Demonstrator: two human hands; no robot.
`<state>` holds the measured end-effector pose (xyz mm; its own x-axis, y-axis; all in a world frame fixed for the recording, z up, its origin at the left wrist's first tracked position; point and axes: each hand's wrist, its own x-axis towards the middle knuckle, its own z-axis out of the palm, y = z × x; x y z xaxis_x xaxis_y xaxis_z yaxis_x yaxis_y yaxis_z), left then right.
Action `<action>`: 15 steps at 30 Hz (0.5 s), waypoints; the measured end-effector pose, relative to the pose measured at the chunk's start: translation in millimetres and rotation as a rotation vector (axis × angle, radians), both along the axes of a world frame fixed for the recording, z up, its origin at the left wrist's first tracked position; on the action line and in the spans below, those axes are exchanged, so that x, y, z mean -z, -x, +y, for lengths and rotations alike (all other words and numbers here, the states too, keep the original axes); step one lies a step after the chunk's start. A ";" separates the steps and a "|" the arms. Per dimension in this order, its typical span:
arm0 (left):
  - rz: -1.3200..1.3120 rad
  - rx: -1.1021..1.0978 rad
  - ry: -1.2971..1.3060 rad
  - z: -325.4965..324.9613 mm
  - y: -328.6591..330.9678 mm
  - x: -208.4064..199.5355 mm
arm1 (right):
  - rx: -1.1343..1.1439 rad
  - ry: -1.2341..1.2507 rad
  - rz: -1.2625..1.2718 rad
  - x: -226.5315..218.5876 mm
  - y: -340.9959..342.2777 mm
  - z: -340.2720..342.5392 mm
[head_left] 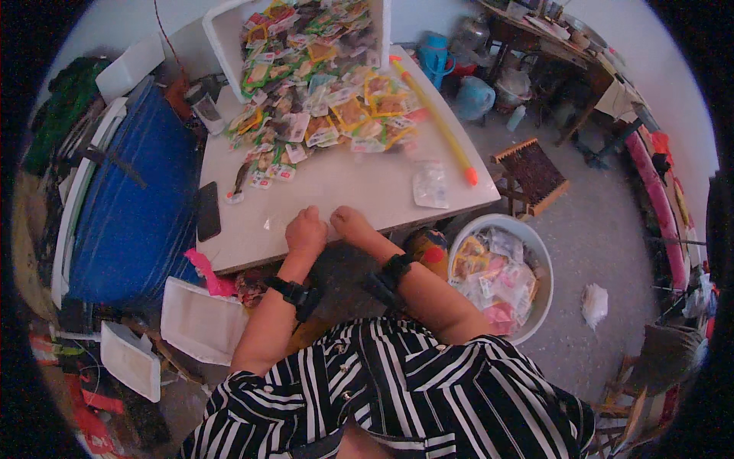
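Note:
My left hand point(306, 232) and my right hand point(352, 223) are close together at the near edge of a white table point(306, 195). Both have curled fingers; whatever they may hold is hidden or too small to make out. Beyond them spreads a heap of small sealed food packets point(313, 115), yellow, green and clear, spilling from a white foam box point(384, 38) tipped toward me. A dark phone point(208, 210) lies left of my left hand. Farther right on the tabletop are a clear plastic bag point(430, 186) and a yellow stick point(437, 122) with orange ends.
A white bucket point(544, 268) holding packets and plastic bags stands right of the table. Past it are a low wooden stool point(531, 177) and a white plastic bag point(594, 304) on the floor. Foam trays point(200, 321) and a blue tarp-like sheet point(134, 199) occupy the left side.

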<state>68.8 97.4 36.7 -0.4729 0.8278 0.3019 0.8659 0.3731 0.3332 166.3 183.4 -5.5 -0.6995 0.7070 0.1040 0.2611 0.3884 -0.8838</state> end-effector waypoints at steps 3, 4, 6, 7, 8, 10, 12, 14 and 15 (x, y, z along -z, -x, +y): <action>-0.120 0.014 -0.026 2.6 -6.8 13.1 | 0.204 -0.262 -0.013 -22.4 -36.0 11.4; -0.170 0.014 -0.007 2.2 -7.2 16.3 | 0.253 -0.357 -0.157 -31.0 -50.8 23.1; -0.219 0.009 0.022 3.1 -8.4 21.0 | 0.359 -0.448 -0.407 -47.1 -79.6 54.0; -0.217 0.003 0.031 4.2 -9.0 22.4 | 0.417 -0.468 -0.477 -52.0 -92.9 65.6; -0.210 -0.004 0.034 4.4 -9.4 23.7 | 0.427 -0.457 -0.571 -52.9 -104.8 71.0; -0.227 -0.009 0.015 5.2 -9.6 25.4 | 0.446 -0.463 -0.717 -50.7 -118.8 79.8; -0.221 0.000 -0.021 5.6 -9.0 26.6 | 0.373 -0.588 -0.697 -41.9 -126.3 78.0; -0.198 0.024 -0.056 3.6 -8.2 28.3 | 0.316 -0.646 -0.682 -32.3 -129.3 76.3; -0.203 0.020 -0.030 2.6 -7.6 29.2 | 0.296 -0.650 -0.663 -27.4 -129.9 74.8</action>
